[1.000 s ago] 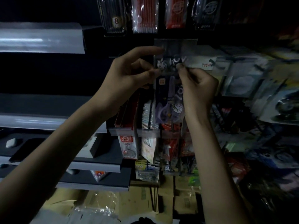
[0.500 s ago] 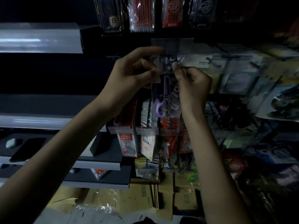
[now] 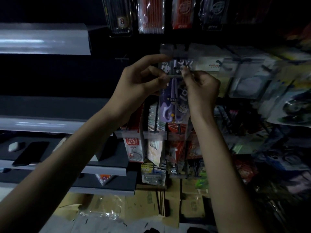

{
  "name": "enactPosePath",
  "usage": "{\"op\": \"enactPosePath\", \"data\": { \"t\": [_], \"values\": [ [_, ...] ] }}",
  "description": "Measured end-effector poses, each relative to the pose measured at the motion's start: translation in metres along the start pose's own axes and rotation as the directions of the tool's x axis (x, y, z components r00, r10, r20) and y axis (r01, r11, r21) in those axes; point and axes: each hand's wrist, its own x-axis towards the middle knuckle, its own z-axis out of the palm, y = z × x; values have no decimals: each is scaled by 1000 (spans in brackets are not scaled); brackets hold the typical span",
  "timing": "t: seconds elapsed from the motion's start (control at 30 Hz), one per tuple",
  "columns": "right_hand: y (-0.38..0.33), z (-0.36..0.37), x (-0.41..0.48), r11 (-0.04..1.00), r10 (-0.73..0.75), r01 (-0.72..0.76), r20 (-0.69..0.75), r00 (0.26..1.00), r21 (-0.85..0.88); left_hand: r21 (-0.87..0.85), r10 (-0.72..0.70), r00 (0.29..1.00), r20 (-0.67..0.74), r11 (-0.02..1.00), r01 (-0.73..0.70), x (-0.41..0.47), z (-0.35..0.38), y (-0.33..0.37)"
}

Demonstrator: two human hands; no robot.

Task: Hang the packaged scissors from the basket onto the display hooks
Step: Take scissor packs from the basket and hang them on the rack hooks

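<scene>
packaged scissors (image 3: 170, 105): purple pair in a clear pack, hanging upright, printed header card at the top, held in front of the display rack between both hands.
left hand (image 3: 139, 83): raised, forearm reaching up from lower left; thumb and middle fingers pinch the pack's left edge at the header; index finger extended straight, tip touching the clear label strip (image 3: 175, 49) above.
right hand (image 3: 202, 88): raised, forearm nearly vertical; fingers curled, thumb and forefinger pinch the header's right side.
hands: close together, one on each side of the header, not touching each other.
pack vs strip: header top just below the strip; whether it is hung: cannot tell, too dark.
above: pen packs (image 3: 150, 15) hanging in a row.
left: grey shelves (image 3: 43, 39).
</scene>
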Motion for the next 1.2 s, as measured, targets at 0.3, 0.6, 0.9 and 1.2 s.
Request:
{"op": "enactPosePath", "data": {
  "t": [0.3, 0.6, 0.9, 1.2],
  "values": [
    [0, -1, 2, 996, 91, -91, -5, 996, -12, 71, -72, 991, -109, 994, 80, -7, -4, -32],
    [-5, -4, 3, 968, 249, -250, 27, 968, 32, -30, -300, 938, -173, 954, 299, -7, 10, -85],
    [26, -34, -29, 949, 225, -191, 115, 968, -251, -244, -382, 915, -129, 907, 344, -10, 15, -95],
    [43, -40, -54, 918, 243, -179, 144, 959, -355, -148, -400, 908, -126, 912, 382, -21, 23, -105]
  ]
}}
